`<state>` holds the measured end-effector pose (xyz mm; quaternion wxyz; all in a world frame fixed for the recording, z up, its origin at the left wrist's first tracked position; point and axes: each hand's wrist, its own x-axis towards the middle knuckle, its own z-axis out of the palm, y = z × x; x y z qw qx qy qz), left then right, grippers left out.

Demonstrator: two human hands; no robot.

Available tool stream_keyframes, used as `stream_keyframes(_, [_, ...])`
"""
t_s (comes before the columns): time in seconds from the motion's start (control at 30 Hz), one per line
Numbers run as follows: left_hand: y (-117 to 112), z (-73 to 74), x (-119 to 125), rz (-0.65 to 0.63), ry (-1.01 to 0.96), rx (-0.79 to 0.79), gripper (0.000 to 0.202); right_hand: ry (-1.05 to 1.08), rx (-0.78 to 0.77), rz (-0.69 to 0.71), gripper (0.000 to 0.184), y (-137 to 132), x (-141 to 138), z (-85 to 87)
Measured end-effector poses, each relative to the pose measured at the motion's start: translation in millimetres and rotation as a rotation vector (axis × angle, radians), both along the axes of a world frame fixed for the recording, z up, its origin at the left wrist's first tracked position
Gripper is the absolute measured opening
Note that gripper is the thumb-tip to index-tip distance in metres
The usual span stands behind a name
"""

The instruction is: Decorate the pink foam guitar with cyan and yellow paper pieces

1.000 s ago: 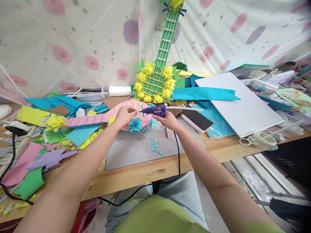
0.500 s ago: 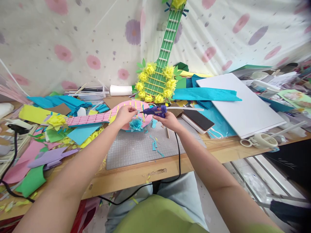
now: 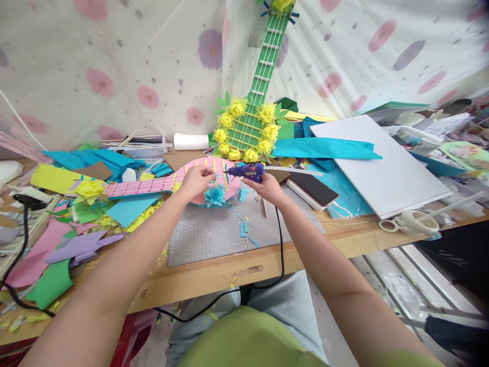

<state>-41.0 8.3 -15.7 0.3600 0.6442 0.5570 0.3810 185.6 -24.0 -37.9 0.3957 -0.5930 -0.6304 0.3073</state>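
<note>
My right hand [image 3: 270, 188] is wrapped round a purple hot glue gun [image 3: 248, 172], its nozzle pointing left. A long white glue stick [image 3: 294, 169] juts from the back of the gun. The fingers of my left hand [image 3: 198, 180] are pinched together just left of the nozzle; what they hold is too small to make out. Both hands are over the round body of a pink paper guitar [image 3: 229, 189]. A blue paper flower [image 3: 214, 195] sits on its near edge. Its pink neck [image 3: 139, 187] reaches left to a yellow paper flower [image 3: 89, 189].
Blue scraps [image 3: 243, 227] lie on a grey cutting mat [image 3: 214, 239]. Behind stands a green paper guitar [image 3: 263, 71] with yellow flowers. To the right are a phone [image 3: 313, 186], a white board [image 3: 382, 163] and tape rolls [image 3: 416, 223]. Coloured paper [image 3: 78, 247] covers the left side. The gun's black cord [image 3: 281, 244] hangs over the table edge.
The glue gun has shifted slightly right, so its nozzle is farther from my left fingertips. My left hand stays nearly in place, still pinched.
</note>
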Motion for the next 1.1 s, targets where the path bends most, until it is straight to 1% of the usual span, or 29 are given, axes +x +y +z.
stream_keyframes(0.13, [5, -4.4, -9, 0.035, 0.018, 0.027, 0.017, -0.032, -0.013, -0.141, 0.046, -2, 21, -6.1])
stream_keyframes(0.23, [10, -6.0, -19, 0.060, 0.014, 0.029, 0.018, -0.150, -0.051, -0.245, 0.048, -2, 41, -18.8])
stream_keyframes(0.3, [11, -3.7, -24, 0.072, -0.005, 0.015, 0.019, -0.210, -0.068, -0.297, 0.049, -2, 50, -29.4])
stream_keyframes(0.37, [10, 1.1, -27, 0.087, -0.021, 0.002, 0.021, -0.238, -0.082, -0.320, 0.050, 0, 53, -39.1])
stream_keyframes(0.43, [7, 7.0, -28, 0.107, -0.032, -0.005, 0.022, -0.251, -0.103, -0.314, 0.051, 2, 52, -46.2])
stream_keyframes(0.53, [2, 13.9, -31, 0.123, -0.026, -0.016, 0.021, -0.297, -0.146, -0.292, 0.052, 5, 46, -50.6])
stream_keyframes(0.6, [-1, 15.8, -34, 0.122, 0.000, -0.024, 0.019, -0.342, -0.142, -0.283, 0.051, 7, 44, -50.6])
stream_keyframes(0.7, [-4, 14.9, -39, 0.094, 0.053, -0.023, 0.018, -0.405, -0.049, -0.285, 0.047, 6, 45, -49.3])
stream_keyframes(0.77, [-5, 13.1, -42, 0.076, 0.087, -0.030, 0.019, -0.431, 0.046, -0.324, 0.047, 0, 47, -48.8])
stream_keyframes(0.87, [-7, 12.1, -45, 0.064, 0.106, -0.053, 0.020, -0.423, 0.212, -0.429, 0.045, -18, 46, -47.8])
stream_keyframes(0.93, [-8, 13.7, -45, 0.053, 0.097, -0.069, 0.020, -0.393, 0.300, -0.460, 0.040, -31, 38, -44.6])
stream_keyframes(0.97, [-8, 15.1, -45, 0.045, 0.094, -0.073, 0.021, -0.375, 0.326, -0.437, 0.037, -37, 32, -41.7])
stream_keyframes(1.0, [-9, 16.7, -44, 0.039, 0.092, -0.073, 0.021, -0.350, 0.341, -0.383, 0.034, -42, 24, -37.7])
stream_keyframes(1.1, [-11, 20.2, -42, 0.036, 0.099, -0.050, 0.022, -0.263, 0.414, -0.146, 0.032, -44, -8, -21.4])
